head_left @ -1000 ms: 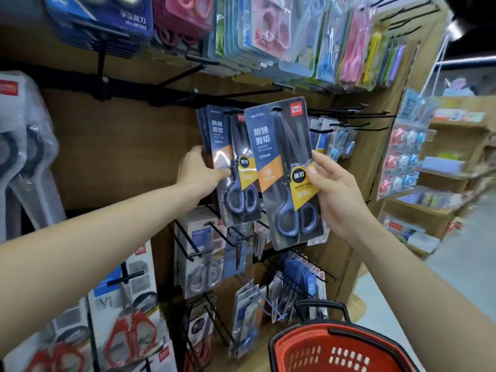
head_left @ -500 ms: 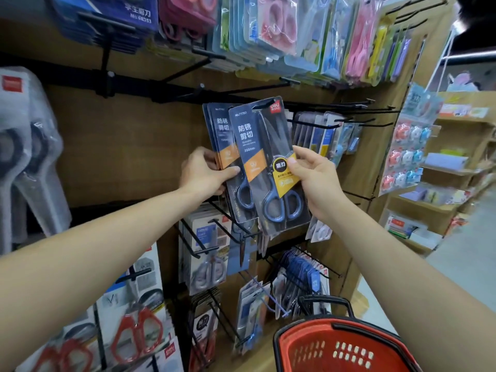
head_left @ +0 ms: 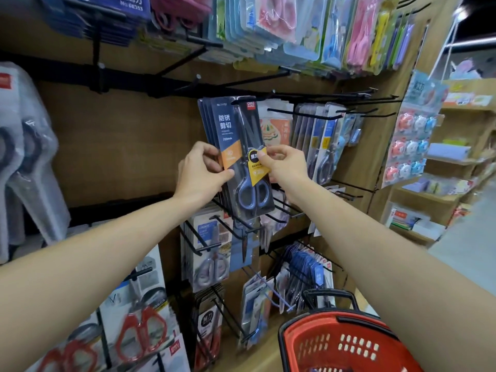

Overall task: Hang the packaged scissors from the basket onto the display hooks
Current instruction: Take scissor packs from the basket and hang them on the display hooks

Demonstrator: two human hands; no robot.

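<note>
A dark blue package of blue-handled scissors (head_left: 233,135) sits at the front of a stack of like packages on a black display hook (head_left: 243,101), its top hole at the hook's tip. My left hand (head_left: 200,174) grips the stack's left edge, thumb across the front package. My right hand (head_left: 284,163) pinches the front package's right edge at the yellow label. The red basket (head_left: 346,345) stands at the bottom right; its contents are mostly out of view.
Wooden display wall full of black hooks (head_left: 322,116) with other packaged scissors above, right and below. Red-handled scissors packages (head_left: 139,334) hang lower left. Grey packaged goods (head_left: 24,157) hang at far left. An aisle with shelves (head_left: 451,157) opens on the right.
My right hand has carried the front package left onto the stack held by my left hand. Both packages now lie together at the hook.
</note>
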